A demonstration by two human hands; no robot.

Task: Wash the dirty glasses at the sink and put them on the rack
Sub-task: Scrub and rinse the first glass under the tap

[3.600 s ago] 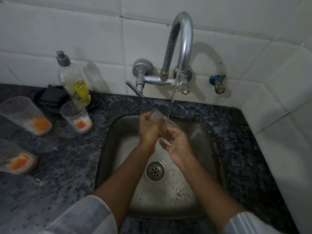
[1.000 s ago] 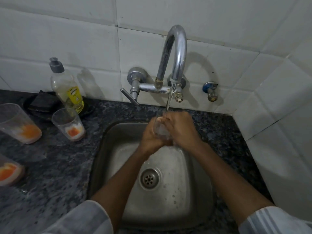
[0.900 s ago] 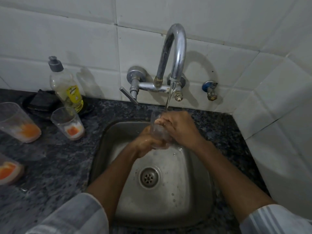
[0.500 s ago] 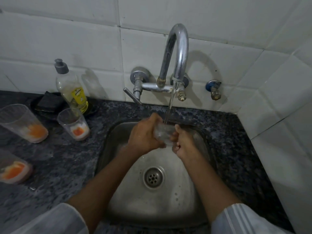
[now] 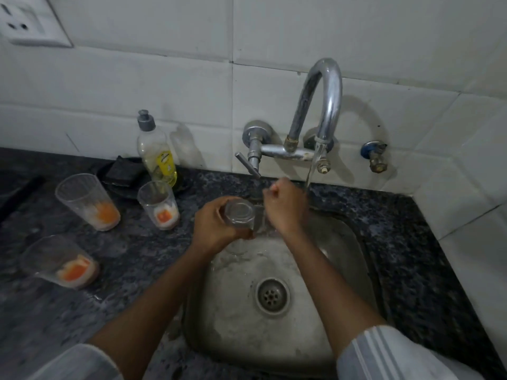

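Over the back left corner of the steel sink (image 5: 354, 259): left hand (image 5: 216, 226) curled round a clear glass (image 5: 239, 215), bottom turned toward the camera, mouth facing down into the basin and hidden behind the hand. Grip closed firmly on the glass, fingers wrapped round the far side, thumb on the near side. Right hand (image 5: 285, 208) just beside it, knuckles up, fingers curled in a loose fist; whether they pinch the glass's rim or hold nothing cannot be told, since the fingertips are tucked out of sight. Thin stream of water (image 5: 311, 171) falling from the curved chrome faucet (image 5: 326, 105), passing just behind the right hand (where it lands is hidden). Drain strainer (image 5: 272, 296) bare in the basin floor, wet metal around it.

On the dark speckled desk (image 5: 137, 283), left of the sink: three dirty glasses with orange and white residue. Tall one (image 5: 87, 202) upright at the far left, short one (image 5: 159, 204) upright near the sink's corner, a third (image 5: 59, 261) nearer the camera, tilted by the wide lens, blurred and hard to read. Behind them, a dish soap bottle (image 5: 157, 154) with yellow label against the white tiles, beside a dark sponge (image 5: 123, 171) on a dark dish, details lost in shadow. Small valve (image 5: 375, 157) on the wall right of the faucet. Wall socket (image 5: 24, 23) cut off at the top left edge. Pale sleeves cropped at the bottom.
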